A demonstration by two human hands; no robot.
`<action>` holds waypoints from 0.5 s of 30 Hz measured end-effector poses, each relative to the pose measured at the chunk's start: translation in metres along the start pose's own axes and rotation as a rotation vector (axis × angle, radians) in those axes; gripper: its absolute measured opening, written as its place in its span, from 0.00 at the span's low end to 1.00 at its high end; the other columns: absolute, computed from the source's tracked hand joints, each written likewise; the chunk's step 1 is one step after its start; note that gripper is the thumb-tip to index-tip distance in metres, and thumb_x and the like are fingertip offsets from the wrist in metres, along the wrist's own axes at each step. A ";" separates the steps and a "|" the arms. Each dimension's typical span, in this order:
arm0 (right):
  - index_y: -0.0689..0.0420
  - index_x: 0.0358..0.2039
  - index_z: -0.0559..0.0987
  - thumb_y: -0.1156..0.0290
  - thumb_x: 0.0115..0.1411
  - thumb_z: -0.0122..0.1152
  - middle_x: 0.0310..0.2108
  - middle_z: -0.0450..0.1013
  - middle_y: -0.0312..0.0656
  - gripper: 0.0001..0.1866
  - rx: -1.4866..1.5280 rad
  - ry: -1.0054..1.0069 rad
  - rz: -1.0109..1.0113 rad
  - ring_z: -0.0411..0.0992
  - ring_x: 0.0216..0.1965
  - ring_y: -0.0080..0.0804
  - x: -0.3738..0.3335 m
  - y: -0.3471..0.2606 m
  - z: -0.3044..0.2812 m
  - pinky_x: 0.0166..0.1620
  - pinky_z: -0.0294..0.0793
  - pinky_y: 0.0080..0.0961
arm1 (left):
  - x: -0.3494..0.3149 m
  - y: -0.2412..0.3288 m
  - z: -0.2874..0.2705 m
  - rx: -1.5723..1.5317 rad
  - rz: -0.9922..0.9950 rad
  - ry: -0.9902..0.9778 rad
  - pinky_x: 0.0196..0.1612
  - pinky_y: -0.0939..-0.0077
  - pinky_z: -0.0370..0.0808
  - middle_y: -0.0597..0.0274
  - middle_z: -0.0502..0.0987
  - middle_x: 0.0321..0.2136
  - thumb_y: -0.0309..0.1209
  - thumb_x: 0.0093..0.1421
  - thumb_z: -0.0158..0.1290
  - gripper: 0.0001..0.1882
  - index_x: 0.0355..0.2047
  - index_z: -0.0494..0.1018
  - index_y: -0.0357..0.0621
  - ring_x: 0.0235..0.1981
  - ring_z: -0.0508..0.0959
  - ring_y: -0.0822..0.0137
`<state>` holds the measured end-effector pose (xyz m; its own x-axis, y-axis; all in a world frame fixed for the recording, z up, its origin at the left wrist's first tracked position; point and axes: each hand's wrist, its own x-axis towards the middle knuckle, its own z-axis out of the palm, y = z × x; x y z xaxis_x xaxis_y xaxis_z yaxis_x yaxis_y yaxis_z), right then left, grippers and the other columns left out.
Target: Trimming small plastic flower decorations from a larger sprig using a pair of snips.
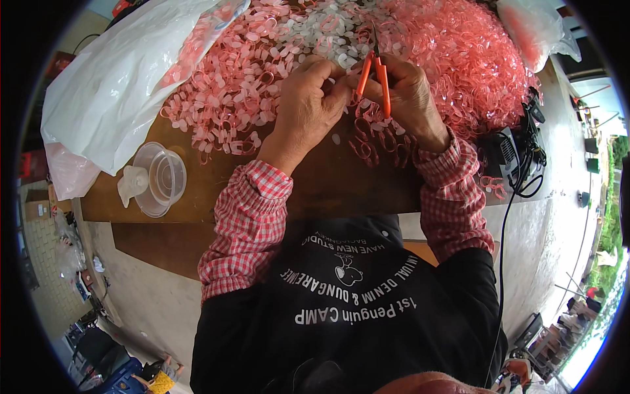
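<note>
My right hand (405, 92) holds a pair of orange-handled snips (384, 88), their slim dark blades pointing away from me. Close beside it, my left hand (310, 98) is closed, thumb and fingers pinched together near the snips. Whatever small piece lies in that pinch is hidden. Beyond both hands spreads a heap of whitish translucent oval pieces (321, 33). A big mound of shiny pink clear plastic loops (469, 72) rises on the right. To the left lie pink loops with pale oval ends (226, 102). Several loose pink loops (367, 141) rest below my hands.
A large white plastic bag (118, 92) covers the table's left side. Nearer me stand a clear round tub (172, 180) and a small whitish object (133, 184). On the right, a dark device (508, 154) has a black cable (530, 164) hanging past the brown table's (328, 194) edge.
</note>
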<state>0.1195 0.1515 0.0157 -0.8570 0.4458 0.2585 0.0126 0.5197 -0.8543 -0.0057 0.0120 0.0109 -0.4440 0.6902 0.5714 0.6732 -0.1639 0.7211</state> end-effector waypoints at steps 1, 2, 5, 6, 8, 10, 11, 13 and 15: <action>0.61 0.40 0.80 0.70 0.57 0.67 0.31 0.77 0.34 0.12 0.005 -0.012 0.042 0.72 0.32 0.17 0.000 0.000 0.001 0.35 0.72 0.18 | 0.000 -0.001 -0.001 0.034 -0.015 -0.028 0.24 0.71 0.72 0.54 0.74 0.26 0.24 0.54 0.58 0.06 0.29 0.73 0.35 0.23 0.76 0.61; 0.61 0.39 0.80 0.70 0.58 0.66 0.31 0.77 0.34 0.11 0.009 -0.025 0.084 0.72 0.32 0.18 0.001 -0.001 0.001 0.35 0.72 0.20 | 0.000 -0.001 -0.002 0.068 -0.030 -0.056 0.24 0.70 0.72 0.54 0.74 0.25 0.24 0.53 0.59 0.06 0.29 0.73 0.35 0.23 0.77 0.60; 0.62 0.38 0.79 0.71 0.58 0.65 0.29 0.77 0.37 0.10 -0.064 -0.027 0.074 0.73 0.30 0.19 -0.001 -0.013 -0.001 0.32 0.72 0.22 | -0.001 0.003 -0.002 0.078 -0.056 -0.109 0.25 0.68 0.72 0.54 0.74 0.25 0.24 0.52 0.59 0.07 0.28 0.73 0.35 0.24 0.77 0.58; 0.62 0.38 0.79 0.71 0.58 0.65 0.29 0.77 0.37 0.10 -0.063 -0.028 0.073 0.73 0.30 0.19 -0.001 -0.015 -0.003 0.32 0.72 0.22 | -0.001 0.003 -0.001 0.079 -0.057 -0.108 0.25 0.68 0.72 0.54 0.74 0.25 0.24 0.52 0.59 0.07 0.28 0.73 0.35 0.24 0.77 0.58; 0.62 0.37 0.78 0.69 0.58 0.65 0.26 0.76 0.39 0.11 -0.251 0.016 -0.125 0.71 0.26 0.20 -0.002 -0.016 -0.005 0.29 0.71 0.23 | -0.003 -0.002 0.002 0.105 -0.015 -0.127 0.28 0.74 0.72 0.57 0.74 0.25 0.21 0.53 0.55 0.04 0.30 0.73 0.36 0.24 0.76 0.65; 0.63 0.37 0.78 0.68 0.58 0.65 0.24 0.74 0.39 0.11 -0.313 -0.007 -0.127 0.70 0.24 0.21 -0.003 -0.012 -0.008 0.27 0.70 0.23 | -0.005 -0.004 0.003 0.096 -0.003 -0.125 0.27 0.74 0.72 0.57 0.74 0.25 0.21 0.53 0.56 0.04 0.30 0.73 0.36 0.23 0.76 0.66; 0.63 0.37 0.78 0.67 0.59 0.64 0.21 0.72 0.39 0.12 -0.379 -0.027 -0.126 0.69 0.22 0.22 -0.003 -0.012 -0.010 0.26 0.69 0.23 | -0.005 -0.005 0.005 0.082 0.011 -0.124 0.26 0.74 0.72 0.58 0.74 0.24 0.21 0.53 0.56 0.04 0.30 0.73 0.36 0.23 0.75 0.67; 0.63 0.37 0.78 0.66 0.60 0.62 0.20 0.71 0.36 0.12 -0.282 -0.032 -0.045 0.68 0.21 0.20 -0.003 -0.017 -0.012 0.25 0.67 0.22 | -0.004 -0.006 0.005 0.073 0.027 -0.102 0.25 0.76 0.71 0.60 0.74 0.22 0.22 0.54 0.55 0.03 0.29 0.73 0.36 0.21 0.74 0.70; 0.62 0.36 0.79 0.65 0.61 0.61 0.19 0.69 0.33 0.12 -0.185 -0.035 0.034 0.66 0.20 0.18 -0.003 -0.017 -0.019 0.23 0.65 0.21 | -0.002 -0.006 0.000 0.064 0.045 -0.079 0.24 0.78 0.70 0.62 0.74 0.21 0.22 0.55 0.55 0.02 0.28 0.74 0.37 0.20 0.73 0.73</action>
<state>0.1319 0.1550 0.0381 -0.8717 0.4414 0.2126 0.1334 0.6314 -0.7639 -0.0090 0.0115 0.0057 -0.3658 0.7369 0.5685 0.7289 -0.1529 0.6673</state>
